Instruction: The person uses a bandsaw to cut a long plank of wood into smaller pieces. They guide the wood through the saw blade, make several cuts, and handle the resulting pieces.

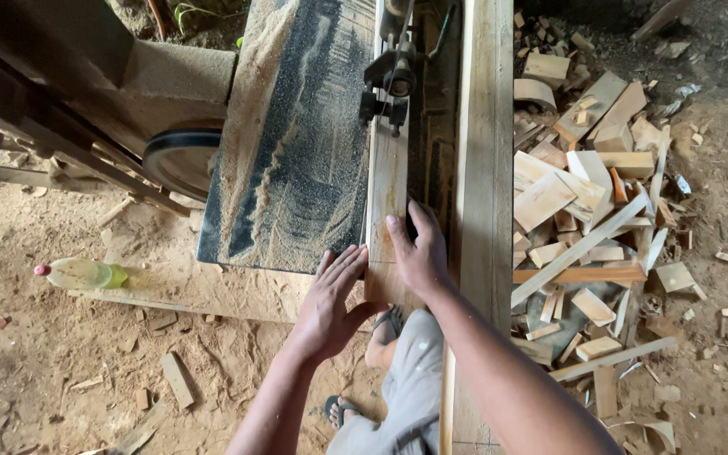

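A narrow wooden board [388,181] lies lengthwise on the dark, sawdust-covered saw table [297,160], its far end at the band saw's blade guide [391,80]. My left hand [333,299] presses flat against the board's near left edge. Over the board's near end rests my right hand [419,248], fingers curled on its top and right side. A long wooden fence plank [484,168] runs along the right of the board.
A heap of wood offcuts [591,219] covers the ground to the right. A plastic bottle [82,273] lies on a plank at the left. A saw wheel [180,156] sits under the table's left. My sandalled feet [385,324] stand on the sawdust floor.
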